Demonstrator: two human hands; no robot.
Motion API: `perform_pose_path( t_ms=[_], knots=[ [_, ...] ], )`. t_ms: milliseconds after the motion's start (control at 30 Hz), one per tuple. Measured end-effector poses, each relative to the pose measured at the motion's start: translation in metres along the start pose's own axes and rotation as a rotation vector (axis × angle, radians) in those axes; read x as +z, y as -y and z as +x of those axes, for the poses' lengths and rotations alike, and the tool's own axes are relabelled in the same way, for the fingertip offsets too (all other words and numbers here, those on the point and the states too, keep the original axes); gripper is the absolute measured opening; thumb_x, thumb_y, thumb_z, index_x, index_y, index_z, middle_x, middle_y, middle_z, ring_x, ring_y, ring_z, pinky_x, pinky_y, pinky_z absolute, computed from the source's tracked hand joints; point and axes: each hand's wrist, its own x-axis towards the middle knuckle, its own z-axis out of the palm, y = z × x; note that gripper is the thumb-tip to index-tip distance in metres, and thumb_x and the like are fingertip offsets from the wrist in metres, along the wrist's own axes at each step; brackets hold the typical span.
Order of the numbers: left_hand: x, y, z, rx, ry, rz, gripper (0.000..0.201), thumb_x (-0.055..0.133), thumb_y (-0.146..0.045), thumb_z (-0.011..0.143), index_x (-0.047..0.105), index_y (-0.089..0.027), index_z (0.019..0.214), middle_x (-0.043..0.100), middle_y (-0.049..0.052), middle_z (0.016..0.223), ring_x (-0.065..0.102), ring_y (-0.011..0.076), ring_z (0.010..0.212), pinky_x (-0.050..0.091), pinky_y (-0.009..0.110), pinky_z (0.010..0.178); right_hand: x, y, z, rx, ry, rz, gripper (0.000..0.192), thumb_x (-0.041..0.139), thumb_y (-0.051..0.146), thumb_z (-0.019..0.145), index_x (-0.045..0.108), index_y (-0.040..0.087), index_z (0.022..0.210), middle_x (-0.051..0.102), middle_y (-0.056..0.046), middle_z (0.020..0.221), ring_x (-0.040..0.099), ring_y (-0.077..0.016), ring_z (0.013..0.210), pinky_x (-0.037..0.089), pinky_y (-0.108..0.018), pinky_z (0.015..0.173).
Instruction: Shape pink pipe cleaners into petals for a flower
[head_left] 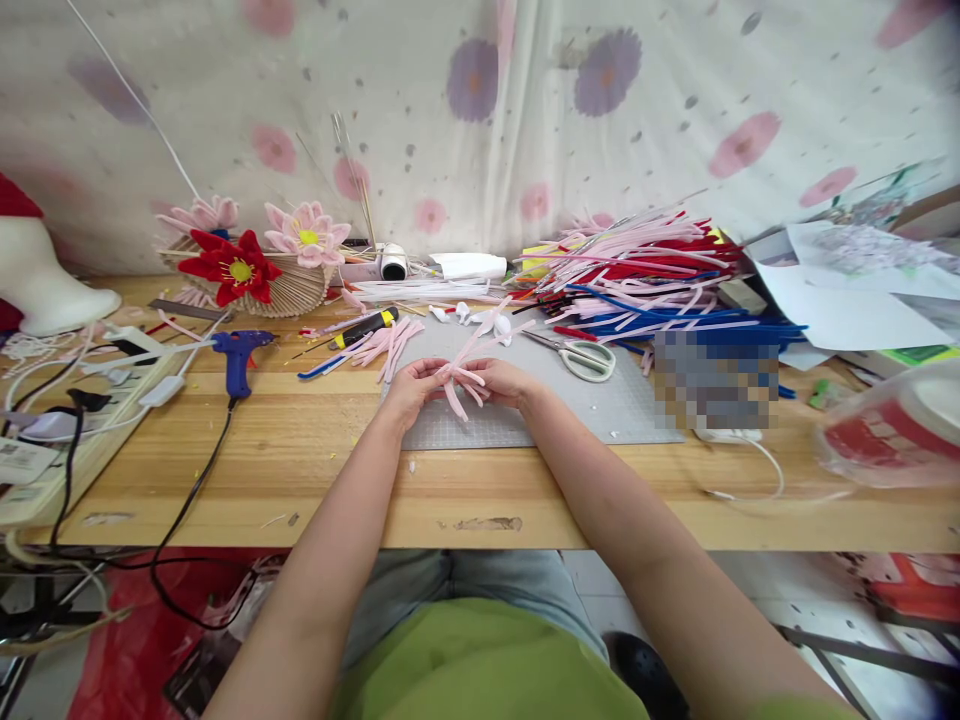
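Two hands meet over the gray cutting mat (pixel 600 415). The left hand (pixel 411 388) and the right hand (pixel 501 381) both pinch a bunch of fuzzy pink pipe cleaners (pixel 461 380), held between their fingertips. Loose ends stick out toward 1 o'clock and 6 o'clock. No writing can be read. Scissors (pixel 581 357) lie at 2 o'clock, just beside the right hand. A blue glue gun (pixel 238 356) sits at 9 o'clock on the wooden table (pixel 300 470).
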Motion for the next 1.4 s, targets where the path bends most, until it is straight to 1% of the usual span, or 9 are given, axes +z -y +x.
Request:
perform_pose_path(
  t_ms=[133, 333, 467, 667, 800, 900, 1100, 1300, 1400],
  knots=[
    [-0.004, -0.001, 0.0, -0.044, 0.077, 0.031, 0.038, 0.073, -0.02, 0.052, 0.062, -0.015, 0.088, 0.065, 0.003, 0.079, 0.059, 0.0128, 0.067, 0.048, 0.026, 0.06, -0.002, 0.002, -0.003, -0.03, 0.009, 0.029, 0.024, 0.066, 0.031, 0.06, 0.058, 0.011, 0.07, 0.051, 0.003, 0.05, 0.036, -0.0027, 0.04, 0.02, -0.018, 0.037],
    [-0.002, -0.001, -0.003, -0.027, 0.125, 0.074, 0.029, 0.07, -0.027, 0.057, 0.065, -0.013, 0.082, 0.064, 0.003, 0.074, 0.058, 0.0125, 0.065, 0.048, 0.026, 0.061, -0.001, 0.004, -0.006, -0.058, 0.055, -0.073, 0.023, 0.065, 0.029, 0.06, 0.06, 0.01, 0.072, 0.045, 0.004, 0.047, 0.031, -0.002, 0.04, 0.018, -0.018, 0.038],
    [0.002, 0.0, -0.004, 0.02, 0.053, 0.076, 0.027, 0.071, -0.029, 0.054, 0.064, -0.013, 0.074, 0.063, 0.003, 0.069, 0.057, 0.0128, 0.063, 0.048, 0.028, 0.06, 0.003, 0.002, -0.005, -0.084, -0.003, -0.148, 0.022, 0.063, 0.032, 0.061, 0.057, 0.011, 0.064, 0.042, 0.004, 0.046, 0.03, -0.0028, 0.04, 0.018, -0.019, 0.039],
    [0.007, 0.005, 0.001, 0.152, -0.113, 0.07, 0.028, 0.07, -0.031, 0.052, 0.062, -0.013, 0.072, 0.061, 0.001, 0.066, 0.054, 0.0117, 0.059, 0.046, 0.027, 0.058, 0.01, -0.002, 0.003, -0.227, -0.236, -0.286, 0.021, 0.063, 0.031, 0.059, 0.051, 0.014, 0.062, 0.046, 0.004, 0.052, 0.034, -0.0039, 0.044, 0.023, -0.019, 0.042],
    [0.009, 0.008, 0.003, 0.187, -0.203, 0.057, 0.023, 0.068, -0.028, 0.055, 0.061, -0.013, 0.07, 0.059, 0.0, 0.065, 0.053, 0.0107, 0.059, 0.046, 0.026, 0.058, 0.013, -0.005, 0.006, -0.312, -0.322, -0.452, 0.022, 0.064, 0.031, 0.059, 0.05, 0.015, 0.062, 0.047, 0.004, 0.054, 0.038, -0.0051, 0.048, 0.027, -0.019, 0.045],
    [0.012, 0.008, 0.003, 0.166, -0.258, 0.001, 0.02, 0.067, -0.026, 0.054, 0.059, -0.013, 0.068, 0.058, -0.001, 0.063, 0.053, 0.0104, 0.058, 0.045, 0.026, 0.057, 0.013, -0.005, 0.006, -0.296, -0.308, -0.499, 0.022, 0.063, 0.032, 0.061, 0.049, 0.015, 0.063, 0.047, 0.004, 0.053, 0.037, -0.0046, 0.047, 0.027, -0.019, 0.044],
    [0.015, 0.006, 0.001, 0.088, -0.294, -0.097, 0.021, 0.069, -0.025, 0.051, 0.058, -0.012, 0.065, 0.057, -0.001, 0.06, 0.051, 0.0088, 0.053, 0.043, 0.024, 0.055, 0.013, -0.008, 0.006, -0.232, -0.181, -0.393, 0.026, 0.059, 0.038, 0.065, 0.045, 0.016, 0.066, 0.044, 0.006, 0.046, 0.033, -0.0034, 0.036, 0.02, -0.018, 0.035],
    [0.013, 0.004, -0.001, 0.014, -0.19, -0.142, 0.027, 0.072, -0.022, 0.048, 0.06, -0.013, 0.07, 0.059, 0.0, 0.065, 0.053, 0.0094, 0.056, 0.044, 0.025, 0.055, 0.013, -0.011, 0.01, -0.268, -0.257, -0.364, 0.026, 0.061, 0.037, 0.063, 0.044, 0.017, 0.064, 0.044, 0.007, 0.045, 0.033, -0.0033, 0.036, 0.022, -0.018, 0.036],
    [0.012, 0.005, -0.001, 0.027, -0.186, -0.13, 0.028, 0.073, -0.019, 0.047, 0.061, -0.013, 0.071, 0.06, 0.001, 0.069, 0.054, 0.0096, 0.058, 0.045, 0.025, 0.058, 0.012, -0.008, 0.008, -0.256, -0.244, -0.312, 0.027, 0.061, 0.038, 0.063, 0.044, 0.017, 0.065, 0.047, 0.007, 0.046, 0.033, -0.0035, 0.036, 0.022, -0.018, 0.036]
  ],
)
